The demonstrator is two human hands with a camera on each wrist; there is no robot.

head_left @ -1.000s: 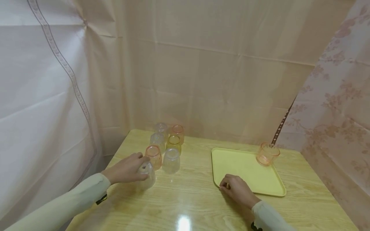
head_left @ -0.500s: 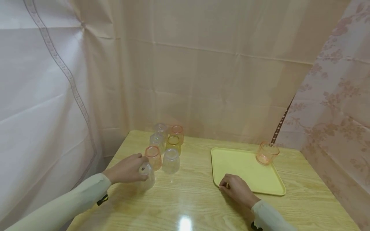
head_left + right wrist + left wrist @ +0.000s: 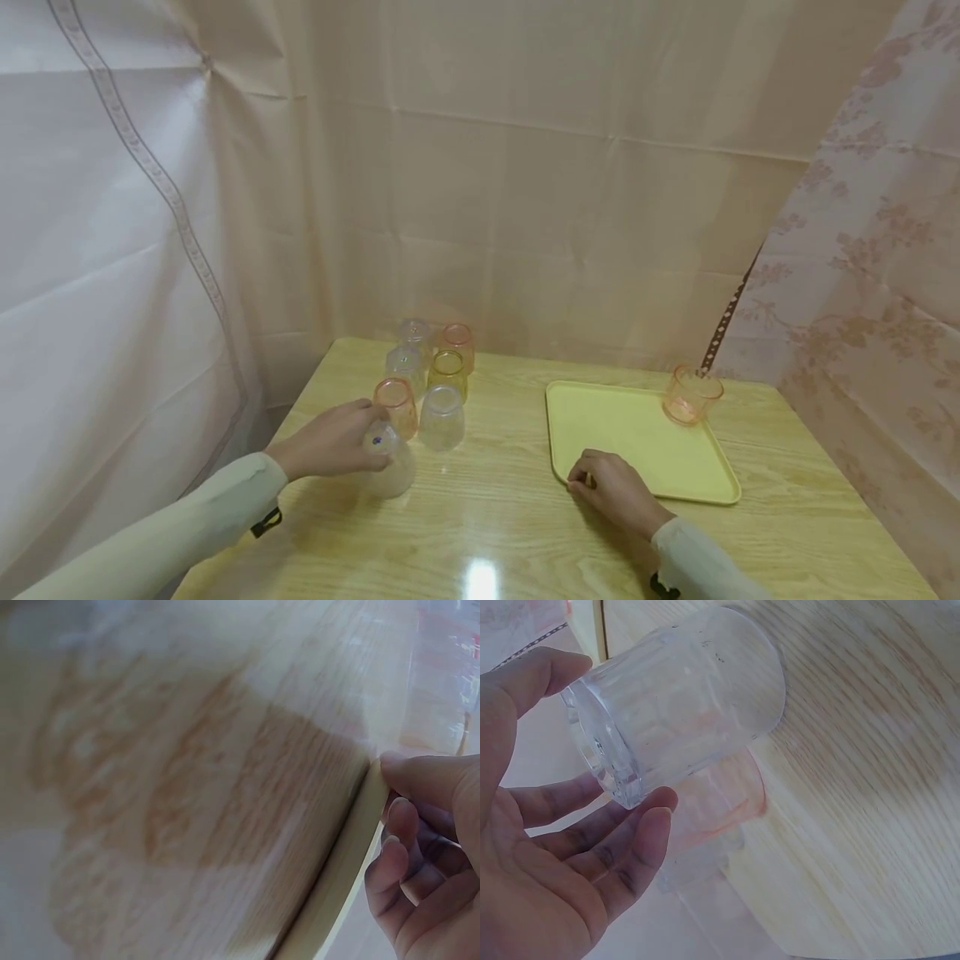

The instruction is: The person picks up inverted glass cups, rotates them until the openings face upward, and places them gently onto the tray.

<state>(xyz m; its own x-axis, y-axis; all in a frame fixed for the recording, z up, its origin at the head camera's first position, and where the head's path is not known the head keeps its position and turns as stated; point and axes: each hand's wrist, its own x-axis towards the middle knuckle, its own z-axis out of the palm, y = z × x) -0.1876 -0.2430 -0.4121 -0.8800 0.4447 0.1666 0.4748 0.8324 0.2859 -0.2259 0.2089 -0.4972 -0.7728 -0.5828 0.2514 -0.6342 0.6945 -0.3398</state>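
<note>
My left hand (image 3: 336,439) grips a clear glass (image 3: 393,473) by its base, thumb on one side and fingers on the other. The glass is upside down and tilted, its mouth toward the table, as the left wrist view also shows. Just behind it stand an upturned orange glass (image 3: 395,407) and another clear glass (image 3: 442,419). My right hand (image 3: 615,492) pinches the rim of a yellow tray (image 3: 630,442) at its near left corner. In the right wrist view the thumb (image 3: 420,776) touches the tray's edge. An orange glass (image 3: 692,396) stands mouth up at the tray's far right corner.
Farther back are more upturned glasses: a yellow one (image 3: 448,377), a pinkish one (image 3: 457,346) and two clear ones (image 3: 406,371). The wooden table (image 3: 495,500) ends at a hanging beige cloth (image 3: 525,208). Cloths hang on both sides as well.
The clear glass in my left hand has tipped, its mouth swinging slightly right and toward me. My right hand keeps its place at the tray. The head view has shifted slightly.
</note>
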